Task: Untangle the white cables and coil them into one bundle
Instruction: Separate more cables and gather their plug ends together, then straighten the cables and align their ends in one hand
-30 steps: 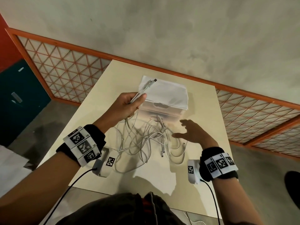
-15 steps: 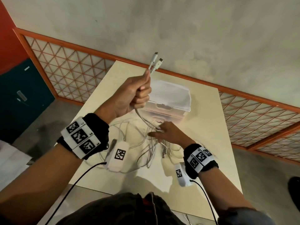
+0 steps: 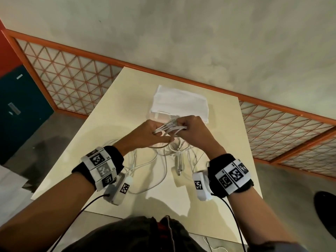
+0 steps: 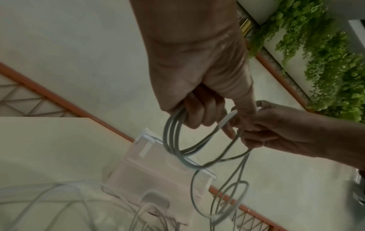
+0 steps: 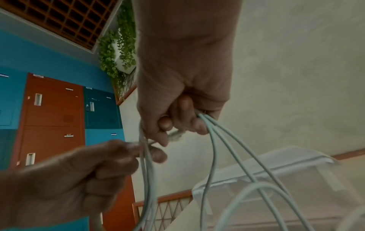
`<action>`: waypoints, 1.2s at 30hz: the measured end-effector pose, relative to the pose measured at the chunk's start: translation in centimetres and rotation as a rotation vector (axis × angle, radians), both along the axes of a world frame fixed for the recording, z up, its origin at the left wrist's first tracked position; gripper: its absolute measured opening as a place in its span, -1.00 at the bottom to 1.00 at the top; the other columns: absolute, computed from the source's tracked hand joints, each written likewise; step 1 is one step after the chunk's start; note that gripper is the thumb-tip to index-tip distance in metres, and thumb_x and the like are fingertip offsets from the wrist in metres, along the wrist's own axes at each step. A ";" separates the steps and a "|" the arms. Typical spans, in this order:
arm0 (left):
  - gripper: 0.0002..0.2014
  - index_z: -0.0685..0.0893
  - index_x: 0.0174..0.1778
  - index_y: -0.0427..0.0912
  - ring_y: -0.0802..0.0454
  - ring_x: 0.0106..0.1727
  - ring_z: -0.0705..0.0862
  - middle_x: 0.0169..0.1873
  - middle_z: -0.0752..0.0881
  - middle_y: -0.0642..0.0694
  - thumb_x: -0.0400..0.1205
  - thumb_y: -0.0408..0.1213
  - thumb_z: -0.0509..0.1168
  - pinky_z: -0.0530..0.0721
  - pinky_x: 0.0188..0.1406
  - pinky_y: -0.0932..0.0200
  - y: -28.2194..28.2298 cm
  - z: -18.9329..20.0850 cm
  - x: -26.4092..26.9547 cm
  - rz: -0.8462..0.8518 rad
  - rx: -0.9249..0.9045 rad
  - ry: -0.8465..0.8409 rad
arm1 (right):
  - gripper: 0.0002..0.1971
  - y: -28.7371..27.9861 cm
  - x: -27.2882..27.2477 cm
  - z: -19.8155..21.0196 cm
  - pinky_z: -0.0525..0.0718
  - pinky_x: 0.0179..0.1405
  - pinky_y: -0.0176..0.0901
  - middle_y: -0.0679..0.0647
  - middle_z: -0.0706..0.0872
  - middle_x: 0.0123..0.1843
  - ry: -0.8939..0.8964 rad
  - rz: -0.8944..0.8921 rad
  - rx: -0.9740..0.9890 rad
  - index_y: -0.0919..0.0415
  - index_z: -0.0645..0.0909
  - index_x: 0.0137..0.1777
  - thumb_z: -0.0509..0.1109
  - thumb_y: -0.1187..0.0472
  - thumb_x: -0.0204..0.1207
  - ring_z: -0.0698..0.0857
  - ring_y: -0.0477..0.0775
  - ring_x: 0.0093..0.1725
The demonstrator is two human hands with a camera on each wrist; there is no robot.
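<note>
Both hands meet above the middle of the cream table (image 3: 112, 124). My left hand (image 3: 154, 132) grips several strands of white cable (image 3: 170, 127), which loop down from its curled fingers (image 4: 199, 112) in the left wrist view. My right hand (image 3: 190, 128) holds the same strands just to the right, fingers (image 5: 177, 123) curled round the cable (image 5: 223, 140). The rest of the white cables (image 3: 163, 153) lie in a loose tangle on the table under the hands, and a connector end (image 3: 179, 167) lies near my right wrist.
A white translucent lidded box (image 3: 180, 106) stands on the table just beyond the hands. An orange lattice railing (image 3: 63, 73) and a grey wall lie past the far edge. Blue and orange lockers (image 5: 53, 109) are off to the left.
My left hand came down from its raised position with the cable ends. My right hand rose off the tangle on the table and took hold of the strands beside the left hand.
</note>
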State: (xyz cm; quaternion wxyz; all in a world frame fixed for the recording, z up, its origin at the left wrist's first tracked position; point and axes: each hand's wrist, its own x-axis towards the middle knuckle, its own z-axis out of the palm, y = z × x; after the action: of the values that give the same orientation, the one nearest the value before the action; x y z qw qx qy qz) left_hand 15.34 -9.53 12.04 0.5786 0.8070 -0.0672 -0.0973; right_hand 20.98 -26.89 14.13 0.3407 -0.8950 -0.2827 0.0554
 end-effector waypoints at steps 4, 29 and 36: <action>-0.87 0.77 -0.31 0.00 0.09 -0.54 0.20 -0.61 0.22 0.09 0.37 -0.16 0.60 0.16 -0.50 0.24 -0.6 0.0 0.4 0.011 -0.026 -0.008 | -0.54 -0.1 -0.1 -0.3 0.31 -0.44 -0.10 -0.07 0.35 -0.60 -0.075 -0.075 0.014 0.01 0.24 -0.58 0.46 0.30 0.31 0.28 0.01 -0.51; -0.76 0.74 -0.16 -0.32 0.10 -0.39 0.53 -0.48 0.62 -0.16 0.61 -0.18 0.37 0.42 -0.23 0.17 6.8 -3.6 2.1 0.918 -0.039 -0.220 | -0.79 -9.8 1.4 -7.2 0.51 -0.20 -0.27 -0.04 0.73 -0.36 0.471 -0.074 -0.395 0.19 0.58 -0.21 0.32 0.11 0.63 0.64 -0.07 -0.30; -0.76 0.77 -0.14 -0.36 0.02 -0.19 0.75 -0.30 0.78 -0.21 0.49 -0.21 0.51 0.54 -0.16 0.17 5.9 -3.6 1.2 0.770 -0.012 0.036 | -0.66 -8.1 0.7 -4.4 0.50 -0.41 -0.29 -0.03 0.59 -0.57 0.379 -0.055 -0.447 0.12 0.50 -0.39 0.35 0.04 0.60 0.56 -0.11 -0.61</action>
State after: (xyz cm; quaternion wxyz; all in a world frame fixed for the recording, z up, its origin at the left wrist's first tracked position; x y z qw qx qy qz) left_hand 16.57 -3.64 8.46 0.5784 0.7680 0.2505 0.1134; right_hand 21.70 -34.97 9.75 0.1834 -0.9288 -0.1702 0.2732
